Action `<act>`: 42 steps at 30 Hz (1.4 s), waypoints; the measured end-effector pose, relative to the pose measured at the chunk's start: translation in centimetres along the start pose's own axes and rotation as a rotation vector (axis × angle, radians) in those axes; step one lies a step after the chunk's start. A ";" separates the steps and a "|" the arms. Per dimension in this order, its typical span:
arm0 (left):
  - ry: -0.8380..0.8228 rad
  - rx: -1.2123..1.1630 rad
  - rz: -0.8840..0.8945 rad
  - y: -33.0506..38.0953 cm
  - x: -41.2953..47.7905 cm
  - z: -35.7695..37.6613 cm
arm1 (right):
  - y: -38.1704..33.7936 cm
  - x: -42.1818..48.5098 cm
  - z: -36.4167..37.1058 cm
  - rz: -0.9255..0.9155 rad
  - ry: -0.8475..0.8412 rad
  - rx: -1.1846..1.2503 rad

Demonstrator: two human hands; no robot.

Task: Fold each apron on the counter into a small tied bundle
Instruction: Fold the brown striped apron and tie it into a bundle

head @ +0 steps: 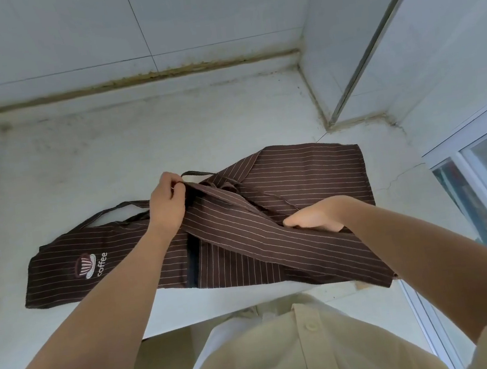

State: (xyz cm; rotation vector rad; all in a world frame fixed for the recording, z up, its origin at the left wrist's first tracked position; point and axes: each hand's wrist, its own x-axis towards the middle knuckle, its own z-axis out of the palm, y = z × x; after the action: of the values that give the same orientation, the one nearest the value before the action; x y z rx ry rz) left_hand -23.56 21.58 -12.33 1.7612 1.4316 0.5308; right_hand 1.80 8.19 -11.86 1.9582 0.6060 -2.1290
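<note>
A brown apron [302, 174] with thin white stripes lies lengthwise across the pale counter [110, 157]. Its bib end at the left shows a cup logo and the word "coffee" [91, 266]. My left hand [166, 203] pinches the apron's upper edge near the middle and lifts it off the counter. My right hand [319, 215] grips the same raised flap farther right, fingers curled under the cloth. The flap slants from upper left to lower right, its end hanging past the counter's front edge. A dark neck strap [116, 208] loops out at the upper left.
Tiled walls close the counter at the back and left, with a grimy seam along the back. A tiled column [351, 48] juts in at the right rear. A window frame [481, 185] runs down the right side. The counter's front edge lies close to my shirt.
</note>
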 end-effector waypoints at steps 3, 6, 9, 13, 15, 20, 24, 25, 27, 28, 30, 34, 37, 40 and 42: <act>0.069 0.128 0.018 0.0 0.0 -0.1 | 0.0 -0.3 -1.1 -0.098 0.262 -0.266; 0.097 0.242 0.026 0.0 0.2 0.3 | 0.7 -1.0 -3.4 -0.243 0.793 -0.493; 0.157 0.351 0.035 0.5 0.7 0.9 | 1.6 -2.4 -5.5 -0.415 1.348 -0.235; 0.180 0.721 0.017 1.0 1.5 1.9 | 2.9 -2.3 -7.6 -0.203 1.215 -0.441; 0.135 0.824 0.032 1.3 1.8 2.4 | 3.9 -1.6 -7.9 -0.077 1.068 -0.537; 0.137 0.676 0.291 2.8 3.0 4.4 | 5.2 -1.2 -9.1 -0.363 1.320 -0.357; -0.112 0.544 0.288 4.9 4.7 7.1 | 4.8 -1.2 -11.1 -0.480 1.360 -0.320; -0.166 0.555 0.285 5.4 5.1 8.1 | 4.8 -0.9 -11.5 -0.469 1.323 -0.320; -0.209 0.585 0.316 6.3 5.7 9.7 | 4.8 -0.5 -12.2 -0.411 1.198 -0.335; -0.237 0.601 0.338 6.7 6.0 10.3 | 5.0 -0.4 -12.7 -0.349 1.106 -0.374; -0.336 0.685 0.356 7.2 6.9 11.8 | 5.6 -0.3 -13.9 -0.204 0.898 -0.519; -0.394 0.838 0.312 7.8 8.3 13.5 | 7.8 0.3 -16.5 -0.311 0.839 -0.371; -0.310 0.799 0.310 8.4 8.3 14.1 | 7.8 0.2 -17.8 -0.500 1.106 -0.010; -0.274 0.681 0.233 8.4 8.7 14.3 | 7.1 0.9 -18.4 -0.464 1.121 0.066; -0.312 0.662 0.265 8.3 8.9 14.6 | 7.3 2.1 -18.5 -0.400 1.070 -0.026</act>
State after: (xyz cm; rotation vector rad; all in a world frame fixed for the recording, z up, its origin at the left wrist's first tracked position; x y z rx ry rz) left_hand -5.21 25.09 -16.02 2.4455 1.2303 -0.1209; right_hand 21.31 9.62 -15.99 3.0650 1.2308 -0.9914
